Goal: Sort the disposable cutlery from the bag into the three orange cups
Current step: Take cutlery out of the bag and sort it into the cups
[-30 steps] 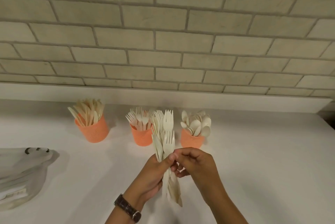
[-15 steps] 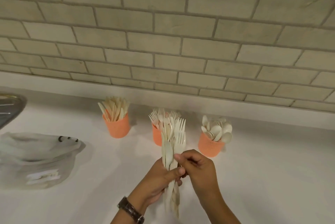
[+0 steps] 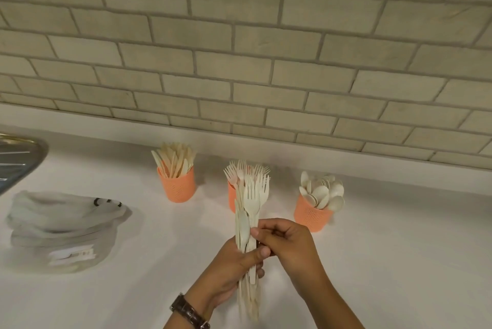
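Observation:
My left hand (image 3: 234, 264) grips an upright bundle of cream disposable cutlery (image 3: 251, 208), forks on top and a knife or two at its left side. My right hand (image 3: 288, 243) pinches the bundle's stems just above the left thumb. Behind stand three orange cups on the white counter: the left cup (image 3: 177, 186) holds knives, the middle cup (image 3: 232, 195), partly hidden by the bundle, holds forks, and the right cup (image 3: 312, 215) holds spoons. The crumpled clear plastic bag (image 3: 61, 227) lies at the left.
A steel sink drainer edge (image 3: 18, 158) shows at the far left. A tiled brick wall (image 3: 239, 62) rises behind the counter (image 3: 399, 248). A dark watch sits on my left wrist (image 3: 190, 312).
The view has swung left, so the cups and bag sit further right in frame and the sink edge appears. Both hands keep holding the bundle; my right fingers shifted slightly on the stems.

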